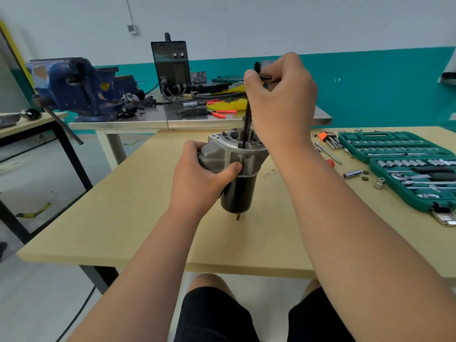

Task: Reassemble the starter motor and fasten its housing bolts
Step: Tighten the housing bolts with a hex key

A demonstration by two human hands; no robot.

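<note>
From my remote seat, the biggest thing in view is the pale wooden desk (123, 218), with bare knees and black shorts showing under its near edge. Behind it stands a metal-topped desk (148, 123) carrying a blue vise (81, 87) at its left end and a black box with knobs and cables (171, 67) near the middle. On the right side of the wooden desk lies an open green socket case (404, 197), with rows of sockets in both halves.

The starter motor (238, 191) stands upright near the middle of the wooden desk, black barrel down and grey cast housing (232, 141) on top. The left hand (197, 174) grips it from the left, its fingers (232, 167) curled around the grey housing with the thumb lying across the front. The right hand (281, 99) is raised above the motor, its fingers (251, 77) closed around the top of a long dark tool (247, 114), whose shaft runs straight down to the housing flange. I cannot tell what kind of tip it has.

A thin bolt end (238, 216) pokes out beneath the barrel. Between motor and case lie a hex key set in an orange holder (329, 139), a loose socket (352, 174) and a second socket (379, 183). Red-handled pliers (223, 112) rest on the rear desk.
</note>
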